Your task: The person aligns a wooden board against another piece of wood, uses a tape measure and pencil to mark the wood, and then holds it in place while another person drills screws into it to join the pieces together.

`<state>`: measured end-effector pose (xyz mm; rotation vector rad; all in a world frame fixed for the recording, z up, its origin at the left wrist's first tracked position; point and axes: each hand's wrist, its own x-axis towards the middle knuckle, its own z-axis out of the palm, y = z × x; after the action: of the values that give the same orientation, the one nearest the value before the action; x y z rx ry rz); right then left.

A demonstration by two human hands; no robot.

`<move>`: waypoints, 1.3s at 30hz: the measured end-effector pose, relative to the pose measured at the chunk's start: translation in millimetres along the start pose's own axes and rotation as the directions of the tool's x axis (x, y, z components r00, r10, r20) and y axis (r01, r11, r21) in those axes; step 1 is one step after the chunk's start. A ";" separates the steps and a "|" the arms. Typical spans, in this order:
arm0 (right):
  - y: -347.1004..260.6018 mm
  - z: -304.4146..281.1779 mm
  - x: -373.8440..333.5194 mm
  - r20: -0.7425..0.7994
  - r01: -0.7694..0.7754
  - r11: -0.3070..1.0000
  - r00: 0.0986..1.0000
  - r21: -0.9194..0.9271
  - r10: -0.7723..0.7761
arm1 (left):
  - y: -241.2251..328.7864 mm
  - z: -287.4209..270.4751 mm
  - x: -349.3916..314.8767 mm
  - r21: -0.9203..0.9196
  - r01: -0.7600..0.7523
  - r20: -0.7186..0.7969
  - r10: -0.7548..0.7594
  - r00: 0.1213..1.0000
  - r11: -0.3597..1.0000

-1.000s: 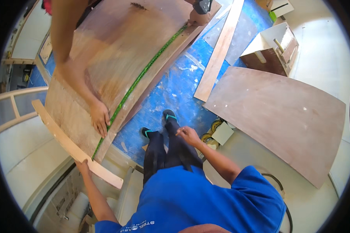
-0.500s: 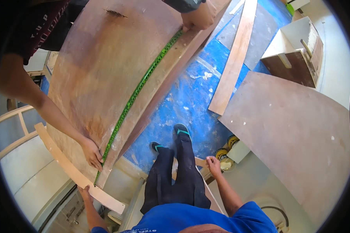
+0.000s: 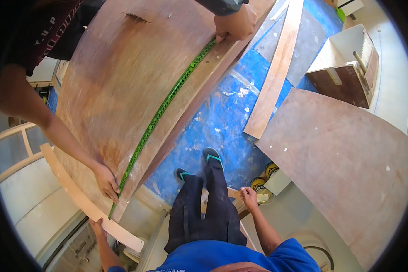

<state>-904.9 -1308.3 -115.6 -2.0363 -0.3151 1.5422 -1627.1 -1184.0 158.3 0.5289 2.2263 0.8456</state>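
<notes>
My left hand [image 3: 98,226] grips the near edge of a pale wooden strip [image 3: 79,192], which lies against the end of a large brown plywood panel [image 3: 109,86]. A green tape measure blade [image 3: 156,119] runs along the panel's right side, its lower end meeting the strip just above my fingers. A co-worker's hand [image 3: 106,182] presses the blade near that end. Another hand of the co-worker [image 3: 235,23] holds it at the far end. My right hand [image 3: 249,198] is closed beside my right leg, near a piece of wood [image 3: 234,194]; what it holds, if anything, is hidden.
Blue sheeting [image 3: 213,120] with pale splotches covers the floor around my sandals. A long plank [image 3: 276,68] and a wide brown board [image 3: 340,158] lie to the right, with an open wooden box [image 3: 344,68] beyond. Yellow-labelled cans [image 3: 259,187] stand near my right hand.
The view has shifted slightly. Both my hands and the co-worker's hands keep nearly the same places, and the tape blade still lies along the panel.
</notes>
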 end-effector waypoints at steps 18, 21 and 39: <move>-35.2 -42.5 -53.7 0.182 0.205 0.906 0.973 -0.371 -0.145 | -12.7 -11.2 19.1 0.368 -0.221 -0.001 0.238 0.971 0.903; -91.4 -17.2 -77.9 0.150 0.053 0.933 0.989 -0.355 0.001 | -30.6 -17.2 38.1 0.594 -0.263 -0.107 0.399 0.911 0.760; -204.2 77.7 -105.1 0.405 0.372 0.775 0.899 -0.511 -0.165 | 12.1 -3.6 5.4 0.419 -0.064 -0.163 0.145 0.976 0.906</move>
<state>-981.2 -1171.9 69.8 -1.9971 -1.3090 1.7411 -1631.8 -1173.9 166.3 0.8003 2.5912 0.4879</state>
